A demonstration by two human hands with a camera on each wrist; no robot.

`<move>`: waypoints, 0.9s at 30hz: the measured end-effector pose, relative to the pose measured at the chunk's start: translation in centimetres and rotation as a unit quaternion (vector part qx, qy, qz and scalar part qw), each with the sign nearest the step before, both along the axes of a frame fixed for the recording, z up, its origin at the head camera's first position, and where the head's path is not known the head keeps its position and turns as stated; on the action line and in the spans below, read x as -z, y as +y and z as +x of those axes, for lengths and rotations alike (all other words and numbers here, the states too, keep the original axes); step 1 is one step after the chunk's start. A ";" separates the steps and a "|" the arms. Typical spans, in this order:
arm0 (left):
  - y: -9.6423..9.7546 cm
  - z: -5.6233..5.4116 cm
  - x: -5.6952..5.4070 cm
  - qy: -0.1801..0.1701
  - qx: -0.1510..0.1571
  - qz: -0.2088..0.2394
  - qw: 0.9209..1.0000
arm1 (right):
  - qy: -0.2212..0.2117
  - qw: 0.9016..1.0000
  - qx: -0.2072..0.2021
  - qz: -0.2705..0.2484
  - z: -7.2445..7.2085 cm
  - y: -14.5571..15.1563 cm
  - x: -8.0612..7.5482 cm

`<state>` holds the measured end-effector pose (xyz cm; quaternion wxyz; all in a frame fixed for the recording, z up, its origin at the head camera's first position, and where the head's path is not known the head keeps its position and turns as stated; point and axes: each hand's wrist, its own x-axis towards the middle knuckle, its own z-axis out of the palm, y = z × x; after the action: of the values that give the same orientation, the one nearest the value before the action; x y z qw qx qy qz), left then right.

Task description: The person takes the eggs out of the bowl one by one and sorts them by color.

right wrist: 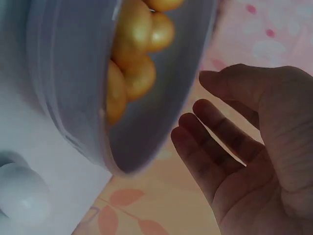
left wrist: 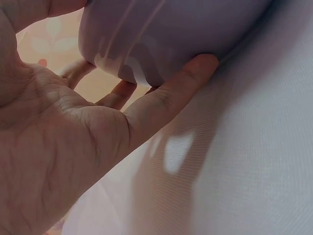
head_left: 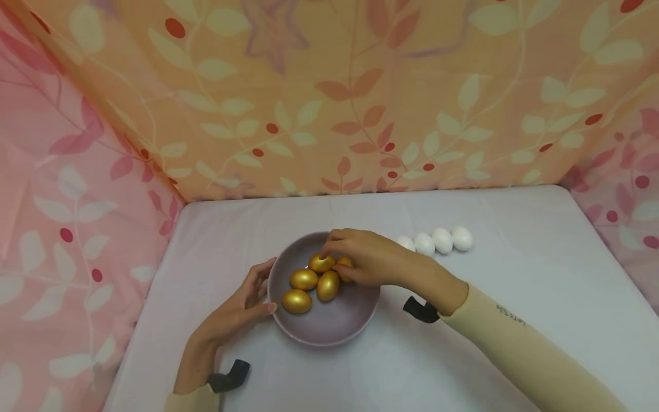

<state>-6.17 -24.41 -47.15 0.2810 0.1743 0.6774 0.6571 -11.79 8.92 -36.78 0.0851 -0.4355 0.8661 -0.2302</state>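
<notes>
While the left hand (head_left: pixel 235 308) rests spread fingers against the mauve bowl (head_left: pixel 329 326) at nine o'clock, the right hand (head_left: pixel 366 257) hangs over its two-o'clock side, fingers relaxed. Inside sit five golden eggs (head_left: pixel 304 279); four white eggs (head_left: pixel 442 241) line the table (head_left: pixel 540 263) toward two o'clock.

Orange leaf-print back wall (head_left: pixel 309 86), pink leaf-print side walls (head_left: pixel 31 189), pale cloth-covered table (head_left: pixel 546 297)
</notes>
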 end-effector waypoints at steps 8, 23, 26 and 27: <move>-0.2 0.0 0.0 0.005 0.006 0.013 1.000 | -0.053 0.993 -0.102 0.038 -0.8 -2.6 0.8; 0.0 0.0 0.1 0.010 0.012 0.023 1.000 | -0.084 0.975 -0.103 0.179 0.1 -4.3 1.7; 0.0 0.0 0.2 0.008 0.010 0.022 1.000 | -0.064 0.974 -0.107 0.189 0.3 -4.6 1.8; -0.1 0.0 0.2 0.006 0.009 0.022 1.000 | -0.057 0.975 -0.107 0.188 0.4 -4.7 1.9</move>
<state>-6.14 -24.48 -47.37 0.2791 0.1908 0.6629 0.6680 -11.40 4.22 -38.64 0.2390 -0.4877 0.8361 -0.0773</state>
